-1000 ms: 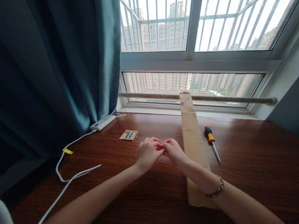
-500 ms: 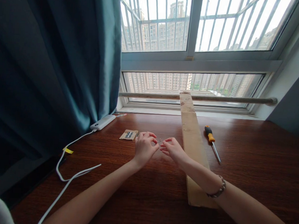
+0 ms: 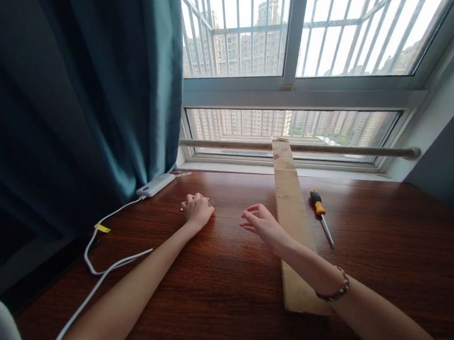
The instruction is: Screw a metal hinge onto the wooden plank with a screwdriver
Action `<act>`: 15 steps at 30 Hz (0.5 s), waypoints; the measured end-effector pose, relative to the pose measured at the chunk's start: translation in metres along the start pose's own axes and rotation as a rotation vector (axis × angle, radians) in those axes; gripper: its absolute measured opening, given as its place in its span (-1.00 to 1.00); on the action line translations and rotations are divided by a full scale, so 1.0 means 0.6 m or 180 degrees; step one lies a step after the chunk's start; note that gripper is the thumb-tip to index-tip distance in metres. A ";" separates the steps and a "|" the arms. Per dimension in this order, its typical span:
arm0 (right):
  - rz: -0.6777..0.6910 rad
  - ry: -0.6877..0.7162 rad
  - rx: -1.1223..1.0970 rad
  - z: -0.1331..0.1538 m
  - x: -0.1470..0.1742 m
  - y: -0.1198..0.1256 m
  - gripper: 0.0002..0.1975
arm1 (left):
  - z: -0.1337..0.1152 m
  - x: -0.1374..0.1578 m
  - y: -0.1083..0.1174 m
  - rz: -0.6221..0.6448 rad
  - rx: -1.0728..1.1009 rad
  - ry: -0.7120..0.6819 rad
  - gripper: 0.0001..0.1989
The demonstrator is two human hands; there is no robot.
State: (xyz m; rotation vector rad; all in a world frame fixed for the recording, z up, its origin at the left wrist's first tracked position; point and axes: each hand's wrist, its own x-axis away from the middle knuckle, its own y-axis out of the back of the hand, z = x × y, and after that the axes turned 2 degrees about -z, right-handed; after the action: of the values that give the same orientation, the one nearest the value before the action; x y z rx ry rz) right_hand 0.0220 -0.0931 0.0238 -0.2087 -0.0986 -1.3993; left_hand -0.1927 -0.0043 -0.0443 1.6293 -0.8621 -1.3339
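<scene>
My left hand [image 3: 199,210] rests over a small cardboard piece [image 3: 182,207] on the table, its fingers curled down on it. Most of that piece is hidden under the hand; only bits of its edge show. A tiny metallic bit [image 3: 211,203] shows beside the thumb side of this hand. Off to the right, just above the tabletop, my right hand [image 3: 260,221] has thumb and index finger brought together. Whatever sits between those fingertips is too small to make out. A bracelet [image 3: 335,289] circles the right forearm, which passes over a long wooden-coloured board [image 3: 296,210].
The board runs from the dark wooden table [image 3: 220,282] up to a rail [image 3: 351,151] at the window. A yellow-and-black screwdriver [image 3: 318,202] lies right of it. On the left are a white power bank [image 3: 157,185], its white cable [image 3: 91,244] and a blue curtain [image 3: 155,83].
My left hand has moved left, away from my right hand, and now covers the small cardboard piece. The right hand has stayed nearly in place. A tiny thin item between the hands is gone from there.
</scene>
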 end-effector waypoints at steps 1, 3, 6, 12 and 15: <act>0.0003 0.0017 0.0008 0.001 0.000 0.000 -0.89 | -0.003 -0.001 -0.002 -0.0016 -0.0062 -0.0021 -0.80; 0.0009 0.0070 0.0022 0.003 0.001 0.001 -0.89 | -0.007 -0.005 -0.005 -0.0034 -0.0184 -0.0067 -0.77; 0.0024 0.0145 0.0062 0.005 0.001 0.002 -0.90 | -0.010 -0.011 -0.009 -0.0033 -0.0357 -0.0099 -0.73; 0.0077 0.0217 0.0132 0.003 0.001 0.004 -0.89 | -0.009 -0.012 -0.010 -0.0075 -0.0508 -0.0169 -0.69; 0.0072 0.0234 0.0133 0.002 0.000 0.004 -0.89 | -0.008 -0.009 -0.007 -0.0057 -0.0494 -0.0190 -0.69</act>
State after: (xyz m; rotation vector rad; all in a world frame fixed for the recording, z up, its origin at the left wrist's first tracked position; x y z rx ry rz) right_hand 0.0247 -0.0926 0.0248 -0.1231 -0.0642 -1.3796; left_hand -0.1891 0.0031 -0.0454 1.4868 -0.7607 -1.4320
